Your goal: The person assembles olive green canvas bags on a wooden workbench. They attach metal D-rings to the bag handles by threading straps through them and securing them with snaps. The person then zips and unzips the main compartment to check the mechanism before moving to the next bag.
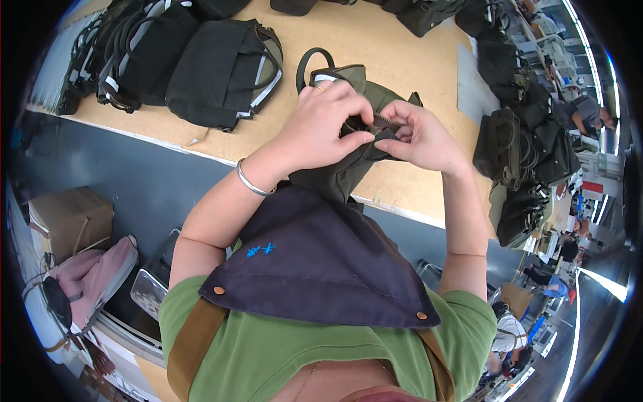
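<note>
An olive-green bag [333, 175] with a dark carry handle lies at the table's front edge, close against my apron. My left hand [326, 126], a ring on one finger, pinches the bag's opening with thumb and fingers. Just to its right, my right hand [423, 139] grips the same opening, its thumb on the dark fabric edge. Between the two hands a short stretch of zipper [384, 121] shows its teeth. The bag's inside and most of the zipper are hidden by my fingers.
A black bag [224, 72] rests on the wooden table [422, 60] at the left, beside more black bags [151, 57]. Dark bags [512, 149] crowd the right end. A cardboard box [72, 218] and a chair [149, 285] are at the lower left. Other people work far right.
</note>
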{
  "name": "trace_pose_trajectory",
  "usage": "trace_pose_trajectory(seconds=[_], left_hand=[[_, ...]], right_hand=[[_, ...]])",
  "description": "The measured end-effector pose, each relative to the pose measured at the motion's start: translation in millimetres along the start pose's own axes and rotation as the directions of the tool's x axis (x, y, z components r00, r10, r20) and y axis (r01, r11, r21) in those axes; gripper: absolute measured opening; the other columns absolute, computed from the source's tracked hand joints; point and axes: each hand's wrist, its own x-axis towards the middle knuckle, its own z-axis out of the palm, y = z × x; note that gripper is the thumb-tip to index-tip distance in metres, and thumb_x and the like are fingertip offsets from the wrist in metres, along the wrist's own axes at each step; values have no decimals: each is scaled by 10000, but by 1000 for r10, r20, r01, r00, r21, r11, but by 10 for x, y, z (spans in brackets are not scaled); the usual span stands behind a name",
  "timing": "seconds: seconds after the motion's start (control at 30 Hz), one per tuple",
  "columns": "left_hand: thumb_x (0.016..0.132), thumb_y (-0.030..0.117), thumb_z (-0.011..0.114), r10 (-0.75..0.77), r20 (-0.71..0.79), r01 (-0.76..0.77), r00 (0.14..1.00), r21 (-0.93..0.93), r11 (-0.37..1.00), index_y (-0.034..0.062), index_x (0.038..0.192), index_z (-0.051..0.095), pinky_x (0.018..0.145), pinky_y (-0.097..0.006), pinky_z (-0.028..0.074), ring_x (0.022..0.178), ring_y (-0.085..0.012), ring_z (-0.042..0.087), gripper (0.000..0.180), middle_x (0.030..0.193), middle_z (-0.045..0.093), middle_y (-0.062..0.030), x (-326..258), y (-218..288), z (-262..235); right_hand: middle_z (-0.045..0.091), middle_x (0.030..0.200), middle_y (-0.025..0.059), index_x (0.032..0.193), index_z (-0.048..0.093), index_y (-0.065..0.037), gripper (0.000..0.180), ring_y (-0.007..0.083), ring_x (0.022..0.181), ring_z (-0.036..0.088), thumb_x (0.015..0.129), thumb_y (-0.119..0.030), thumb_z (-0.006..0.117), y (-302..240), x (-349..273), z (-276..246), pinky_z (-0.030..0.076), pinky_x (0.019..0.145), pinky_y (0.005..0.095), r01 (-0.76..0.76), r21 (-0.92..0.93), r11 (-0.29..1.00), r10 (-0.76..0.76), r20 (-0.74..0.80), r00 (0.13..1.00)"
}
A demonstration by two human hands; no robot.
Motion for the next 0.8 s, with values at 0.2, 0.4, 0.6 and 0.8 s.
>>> trace_pose_trajectory(seconds=[0.2,0.4,0.6,0.8], left_hand=[[896,219,644,-70,252,142,965,-282,949,45,952,641,712,-332,427,827,-200,519,183,864,627,-51,208,-172,17],[882,182,645,33,252,8,967,-159,987,43,901,667,751,-344,419,835,-220,520,142,787,581,-55,313,-184,-6],[863,145,643,111,255,-94,960,-78,992,39,880,680,774,-364,415,861,-243,496,113,818,545,-60,413,-96,-3],[842,116,649,157,252,-160,955,-12,987,33,857,676,766,-368,416,845,-249,488,89,813,537,-67,448,-15,-11]], right_hand=[[588,969,59,977,451,-33,361,113,685,622,766,-18,743,-25,-97,103,472,585,255,56,-149,987,-92,-240,967],[557,1118,122,912,530,17,199,169,746,668,812,-4,701,80,-236,155,538,661,284,188,-207,960,-249,-322,914],[553,1086,114,895,602,21,116,148,800,630,818,10,688,78,-266,188,541,707,273,210,-262,942,-297,-361,884],[576,1009,104,853,621,27,100,153,774,608,809,-5,705,107,-249,232,524,687,269,217,-237,947,-303,-430,851]])
